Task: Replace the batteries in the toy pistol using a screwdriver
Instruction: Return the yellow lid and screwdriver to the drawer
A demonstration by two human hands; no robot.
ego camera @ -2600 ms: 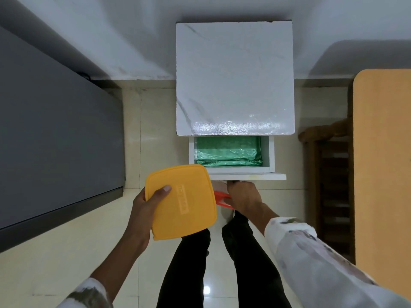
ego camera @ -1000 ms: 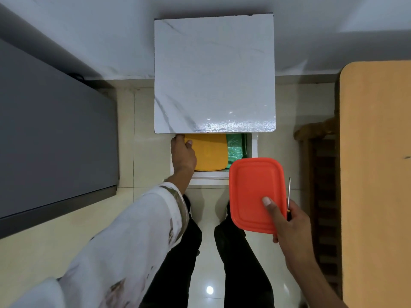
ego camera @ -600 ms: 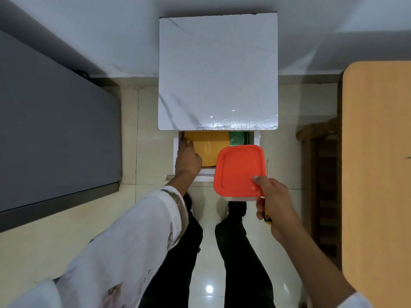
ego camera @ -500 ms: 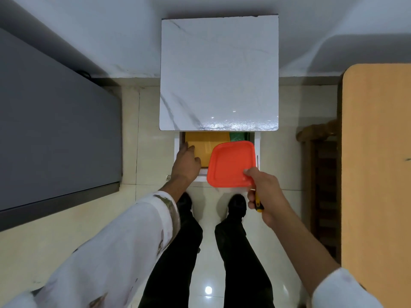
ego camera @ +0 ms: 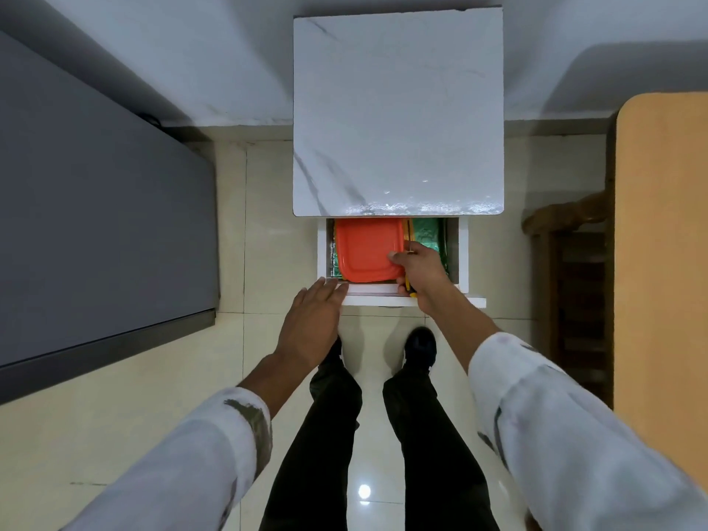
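A pale tiled floor point(ego camera: 134, 415) runs under a white wall, and against that wall stands a small cabinet with a glossy white marble-look top point(ego camera: 398, 109). Its 1 drawer point(ego camera: 462, 258) is pulled out toward the person. The screwdriver point(ego camera: 410, 292) is in the right hand point(ego camera: 421, 272). Only a short piece of its yellow handle shows, poking out below the curled fingers just above the drawer's front rim; the shaft is hidden. The right hand reaches into the drawer with its back turned up. Its fingers are curled round the handle, and its thumb lies on the right edge of a red container lid point(ego camera: 367, 251). That lid lies flat in the left part of the drawer, and its far edge is tucked under the cabinet top. Beside it on the right, crinkled green foil-like material point(ego camera: 425, 233) shows on the drawer's floor. The left hand point(ego camera: 312, 323) is stretched out flat, palm down, with the fingers straight and close together. Its fingertips touch the left end of the drawer's front rim and it holds nothing. Both forearms come up from the bottom corners in white sleeves point(ego camera: 574, 435) with dark smudges. Between them are 2 legs in black trousers point(ego camera: 318, 435) and 1 black shoe point(ego camera: 420, 344) on the tiles. A large dark grey surface point(ego camera: 95, 224) fills the left side. A light wooden tabletop point(ego camera: 662, 243) runs along the right edge.
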